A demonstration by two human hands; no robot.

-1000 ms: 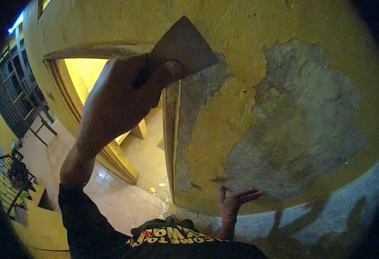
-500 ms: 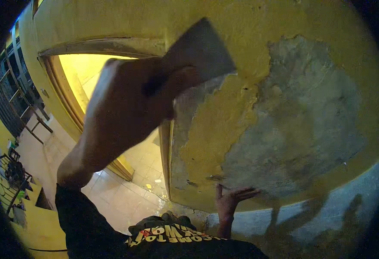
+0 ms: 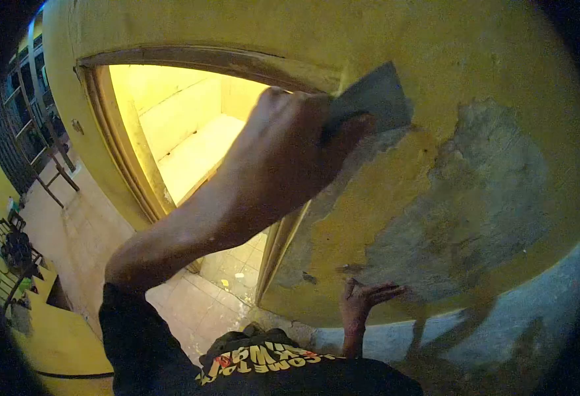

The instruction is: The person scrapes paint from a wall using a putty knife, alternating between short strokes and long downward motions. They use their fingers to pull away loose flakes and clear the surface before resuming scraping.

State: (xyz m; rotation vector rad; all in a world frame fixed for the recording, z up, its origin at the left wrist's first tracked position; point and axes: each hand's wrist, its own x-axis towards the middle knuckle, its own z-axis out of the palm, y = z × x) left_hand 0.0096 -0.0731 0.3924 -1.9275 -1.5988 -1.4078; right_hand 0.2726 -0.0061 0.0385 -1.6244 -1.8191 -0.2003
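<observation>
My left hand (image 3: 333, 125) is closed around a flat, dark grey scraper blade (image 3: 379, 99), reaching up across the view from the left. The blade lies at the yellow wall (image 3: 448, 39), beside the upper right corner of the door frame and at the top of a narrow bare patch. Its handle is hidden by my fingers. Lower down, my right hand (image 3: 362, 300) holds nothing; its fingers are spread against the wall, below a large grey patch (image 3: 494, 191) where the paint is gone.
A lit doorway with a wooden frame (image 3: 105, 125) stands behind my left forearm. Pale floor tiles (image 3: 191, 303) carry small flakes. At the far left are a ladder-like frame (image 3: 52, 171) and a metal railing (image 3: 0, 257). My dark printed shirt (image 3: 290, 379) fills the bottom.
The view has shifted, showing more of the doorway. My left hand and the scraper now appear farther right and lower, with the forearm more extended. My right hand stays spread at the wall.
</observation>
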